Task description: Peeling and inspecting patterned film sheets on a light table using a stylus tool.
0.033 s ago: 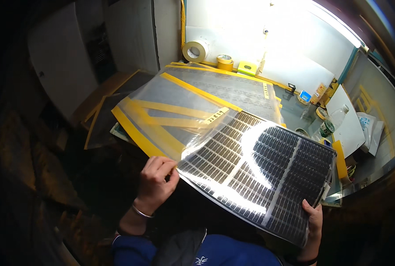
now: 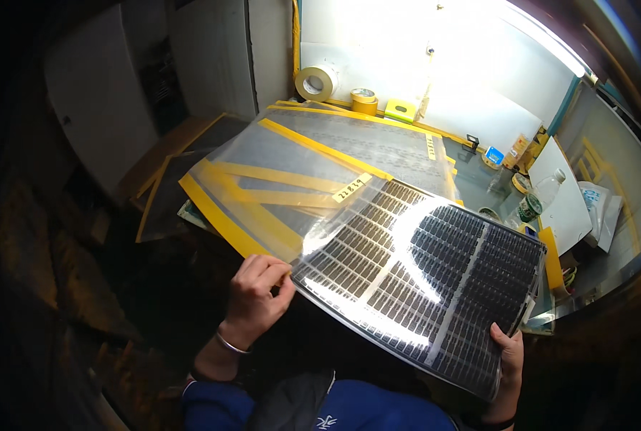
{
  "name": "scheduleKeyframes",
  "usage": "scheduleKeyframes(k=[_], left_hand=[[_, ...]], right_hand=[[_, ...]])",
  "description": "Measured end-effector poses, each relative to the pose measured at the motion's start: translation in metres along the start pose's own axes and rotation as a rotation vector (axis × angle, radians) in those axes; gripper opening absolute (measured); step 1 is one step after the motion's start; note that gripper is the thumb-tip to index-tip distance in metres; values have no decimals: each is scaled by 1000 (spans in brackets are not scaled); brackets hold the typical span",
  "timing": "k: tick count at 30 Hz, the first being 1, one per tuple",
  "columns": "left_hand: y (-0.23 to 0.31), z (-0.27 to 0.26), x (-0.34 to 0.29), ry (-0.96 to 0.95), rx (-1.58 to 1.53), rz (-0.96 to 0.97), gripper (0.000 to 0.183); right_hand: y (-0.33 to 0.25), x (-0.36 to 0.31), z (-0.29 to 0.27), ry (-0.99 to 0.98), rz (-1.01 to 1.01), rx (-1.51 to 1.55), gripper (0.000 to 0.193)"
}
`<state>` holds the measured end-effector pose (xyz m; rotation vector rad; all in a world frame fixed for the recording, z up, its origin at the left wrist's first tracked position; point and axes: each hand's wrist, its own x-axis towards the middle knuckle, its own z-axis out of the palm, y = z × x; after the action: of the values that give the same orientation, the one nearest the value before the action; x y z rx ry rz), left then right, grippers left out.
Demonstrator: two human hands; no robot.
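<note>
A dark, glossy film sheet (image 2: 450,287) printed with rows of small patterns slants across the middle, with strong lamp glare on it. My right hand (image 2: 509,352) grips its lower right edge, thumb on top and fingers hidden underneath. My left hand (image 2: 258,294) pinches the near edge where the dark film meets a clear plastic sheet (image 2: 266,228) bordered with yellow tape. I cannot tell whether the pinch takes one layer or both. A yellow handwritten label (image 2: 352,187) sits on the clear sheet, beside the dark film's upper left edge.
More yellow-taped sheets (image 2: 378,136) lie behind on the glass-topped table (image 2: 463,163). Tape rolls (image 2: 315,83) and a bright green item (image 2: 400,110) line the back. A clear bottle (image 2: 548,187) and a white board (image 2: 561,205) stand at right. A lamp tube (image 2: 547,36) glows above.
My left hand has shifted very slightly to the right along with the pinched edge. My right hand and the dark film look nearly still.
</note>
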<state>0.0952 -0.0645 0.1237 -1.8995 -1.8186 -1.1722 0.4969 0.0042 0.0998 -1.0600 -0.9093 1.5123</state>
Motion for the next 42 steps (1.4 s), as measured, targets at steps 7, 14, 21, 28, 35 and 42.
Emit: scheduleKeyframes(k=[7, 14, 21, 28, 35, 42], left_hand=[[8, 38, 6, -234, 58, 61, 26], [6, 62, 23, -302, 257, 35, 12], [67, 99, 29, -296, -98, 356, 20], [101, 107, 32, -375, -356, 616, 26], [72, 74, 21, -494, -431, 459, 20], [-7, -4, 24, -601, 12, 26, 8]], right_hand=[[4, 0, -4, 6, -37, 5, 27], [13, 6, -11, -40, 9, 35, 27], [32, 22, 5, -96, 21, 161, 31], [65, 53, 90, -265, 94, 331, 16], [63, 65, 126, -548, 434, 66, 30], [29, 56, 85, -827, 396, -189, 45]])
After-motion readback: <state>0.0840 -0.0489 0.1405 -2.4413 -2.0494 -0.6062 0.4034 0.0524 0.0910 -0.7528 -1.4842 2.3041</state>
